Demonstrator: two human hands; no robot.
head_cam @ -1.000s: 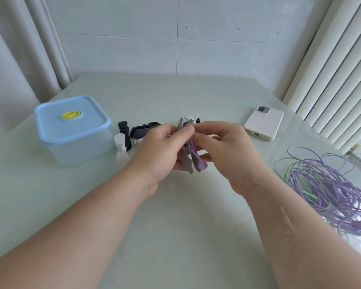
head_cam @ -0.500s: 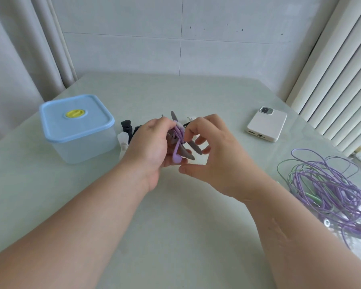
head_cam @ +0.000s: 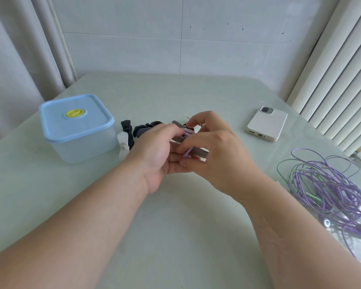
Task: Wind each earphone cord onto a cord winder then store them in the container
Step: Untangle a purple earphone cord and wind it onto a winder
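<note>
While our left hand [head_cam: 154, 152] and right hand [head_cam: 216, 157] pinch the cord winders [head_cam: 199, 151] together over the counter [head_cam: 175, 226], we judge nothing wound yet: earphone cords [head_cam: 331, 188] lie tangled at right, container [head_cam: 77, 132] lidded

Our left hand [head_cam: 154, 152] and right hand [head_cam: 217, 151] grip grey and purple cord winders [head_cam: 200, 152] at centre; the lidded container [head_cam: 77, 132] sits at ten o'clock, tangled earphone cords [head_cam: 338, 195] at four.

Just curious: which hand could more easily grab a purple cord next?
Probably the right hand: the cords lie on its side, though both hands hold winders; the left hand is nearer the container.
</note>
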